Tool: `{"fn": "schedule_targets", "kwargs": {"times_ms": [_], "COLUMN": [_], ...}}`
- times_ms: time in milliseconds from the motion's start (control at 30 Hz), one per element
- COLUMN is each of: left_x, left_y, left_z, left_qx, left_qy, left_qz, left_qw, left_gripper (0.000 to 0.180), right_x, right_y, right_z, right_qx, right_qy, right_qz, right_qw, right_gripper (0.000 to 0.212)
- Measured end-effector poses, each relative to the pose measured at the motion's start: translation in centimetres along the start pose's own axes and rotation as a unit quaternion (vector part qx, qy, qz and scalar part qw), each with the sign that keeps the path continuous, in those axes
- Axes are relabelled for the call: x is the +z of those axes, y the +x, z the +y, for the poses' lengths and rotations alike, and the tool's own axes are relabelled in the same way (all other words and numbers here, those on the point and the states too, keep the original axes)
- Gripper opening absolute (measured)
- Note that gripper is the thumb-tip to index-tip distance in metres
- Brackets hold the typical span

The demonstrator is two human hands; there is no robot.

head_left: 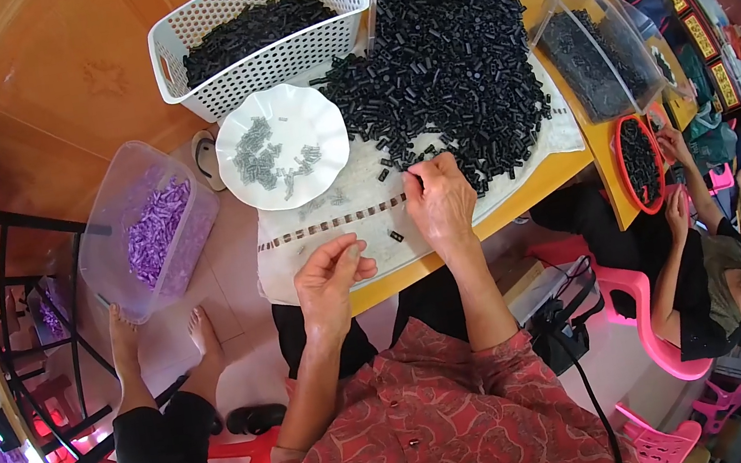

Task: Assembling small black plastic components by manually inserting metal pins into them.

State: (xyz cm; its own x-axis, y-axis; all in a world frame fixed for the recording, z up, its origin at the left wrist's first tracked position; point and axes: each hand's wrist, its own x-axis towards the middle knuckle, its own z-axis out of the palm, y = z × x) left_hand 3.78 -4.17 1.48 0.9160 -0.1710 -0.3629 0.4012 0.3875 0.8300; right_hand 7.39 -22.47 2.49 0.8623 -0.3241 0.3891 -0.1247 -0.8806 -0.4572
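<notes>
My left hand is raised just off the cloth's near edge, thumb and fingers pinched together; anything between them is too small to make out. My right hand reaches to the near edge of a big heap of short black tube-like pieces. Its thumb and forefinger are closed, and what they hold is hidden. Between the hands, a strip of small brown-and-white segments runs across the white cloth. One loose black piece lies below it. Several small transparent pieces lie above the strip.
A scalloped white plate holds transparent pieces. Behind it stands a white perforated basket of black pieces. Purple pieces fill part of a plastic tub at left. At right are a transparent box, a red basket and a seated person.
</notes>
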Motion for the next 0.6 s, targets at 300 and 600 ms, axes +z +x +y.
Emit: {"fn": "schedule_targets", "kwargs": {"times_ms": [300,600], "left_x": [-0.5,-1.5], "left_y": [-0.6,0.7], "left_z": [0.0,1.7], "left_qx": [-0.030,0.131], "left_qy": [-0.002,0.336], "left_qz": [-0.014,0.023], "left_qw": [0.999,0.932], "left_gripper": [0.020,0.013], "right_x": [-0.3,-0.6], "right_y": [2.0,1.6], "right_z": [-0.9,-1.2], "right_qx": [0.044,-0.006], "right_qy": [-0.064,-0.050], "right_qz": [-0.115,-0.122], "right_qw": [0.990,0.991], "right_gripper": [0.014,0.013]}}
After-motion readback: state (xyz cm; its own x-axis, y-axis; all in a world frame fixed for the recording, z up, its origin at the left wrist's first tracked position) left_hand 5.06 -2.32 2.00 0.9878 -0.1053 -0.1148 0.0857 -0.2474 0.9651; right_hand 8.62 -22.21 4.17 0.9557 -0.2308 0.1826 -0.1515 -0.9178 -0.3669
